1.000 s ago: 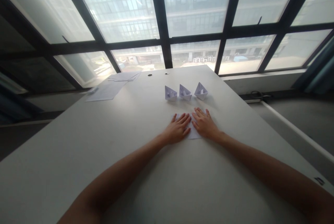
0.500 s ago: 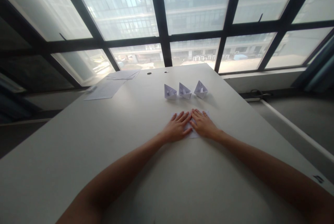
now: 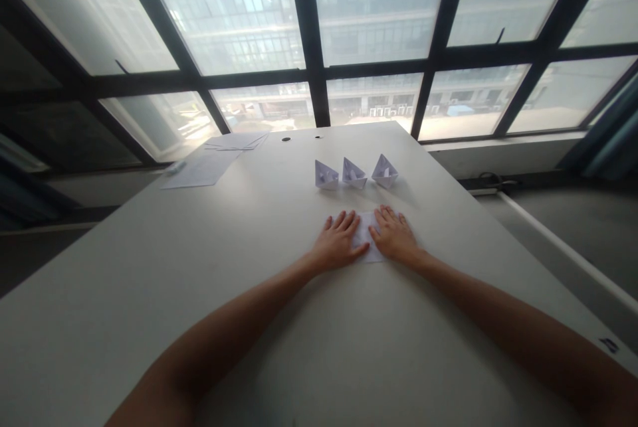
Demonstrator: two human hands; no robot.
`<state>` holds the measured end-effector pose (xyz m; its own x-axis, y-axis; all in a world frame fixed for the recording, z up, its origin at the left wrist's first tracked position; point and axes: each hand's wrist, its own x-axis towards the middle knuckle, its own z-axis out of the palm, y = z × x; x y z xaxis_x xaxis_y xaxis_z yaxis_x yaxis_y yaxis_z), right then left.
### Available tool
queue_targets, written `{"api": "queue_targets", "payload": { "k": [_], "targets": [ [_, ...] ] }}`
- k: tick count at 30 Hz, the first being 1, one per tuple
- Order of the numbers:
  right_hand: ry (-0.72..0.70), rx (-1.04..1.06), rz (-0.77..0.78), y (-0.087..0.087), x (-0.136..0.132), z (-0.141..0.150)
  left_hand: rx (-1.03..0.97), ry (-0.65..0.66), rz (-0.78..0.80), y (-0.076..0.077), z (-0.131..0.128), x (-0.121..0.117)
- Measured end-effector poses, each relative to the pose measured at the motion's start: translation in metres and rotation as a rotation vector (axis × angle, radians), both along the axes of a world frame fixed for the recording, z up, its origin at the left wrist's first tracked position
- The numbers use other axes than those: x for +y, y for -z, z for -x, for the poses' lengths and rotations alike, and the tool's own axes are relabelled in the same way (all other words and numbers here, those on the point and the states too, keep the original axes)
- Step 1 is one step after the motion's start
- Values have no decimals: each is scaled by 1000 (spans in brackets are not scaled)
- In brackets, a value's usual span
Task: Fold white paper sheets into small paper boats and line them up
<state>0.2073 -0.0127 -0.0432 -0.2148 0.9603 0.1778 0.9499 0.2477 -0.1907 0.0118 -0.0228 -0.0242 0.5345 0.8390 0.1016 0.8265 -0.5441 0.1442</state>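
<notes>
A small sheet of white paper [image 3: 367, 236] lies flat on the table, partly covered by both hands. My left hand [image 3: 337, 242] rests palm down over its left part, fingers spread and thumb pointing right. On its right part lies my right hand [image 3: 396, 236], also flat with fingers apart. A strip of paper shows between the two hands; its outer edges are hidden under them. Just beyond stand three folded paper boats in a row: a left boat [image 3: 326, 176], a middle boat [image 3: 353, 174] and a right boat [image 3: 385, 172].
The white table [image 3: 239, 234] runs out toward a large framed window. Loose paper sheets [image 3: 199, 168] lie at its far left. A round dark hole [image 3: 286, 139] sits near the far edge. A white pipe [image 3: 563, 241] runs along the floor on the right.
My hands have moved apart over the paper, the right one sliding to the right, the left slightly to the left. More of the paper's middle shows. The boats stand as before.
</notes>
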Motion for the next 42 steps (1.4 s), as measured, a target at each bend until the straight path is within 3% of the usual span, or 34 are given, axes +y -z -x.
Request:
{"api": "queue_targets", "payload": {
  "k": [6,11,13,25,31,35,39,42],
  "targets": [
    [3,17,-9,-2,-1,1,17,-109,-15,1,-4,-2],
    [-242,59,31,-7,-1,2,24,104,7,-1,0,1],
    [-275,70,43,-8,-2,2,19,141,12,-3,1,1],
    [-92,48,-3,-4,-3,3,45,-39,-22,2,0,-1],
    [-36,49,-7,-3,-3,3,49,-1,2,0,1,1],
    [-78,53,33,-6,-2,3,52,64,21,-3,3,1],
    [-210,59,60,-9,-2,2,37,51,8,-3,2,-1],
    [-230,54,56,-9,-3,2,38,34,-1,-3,1,-1]
  ]
}}
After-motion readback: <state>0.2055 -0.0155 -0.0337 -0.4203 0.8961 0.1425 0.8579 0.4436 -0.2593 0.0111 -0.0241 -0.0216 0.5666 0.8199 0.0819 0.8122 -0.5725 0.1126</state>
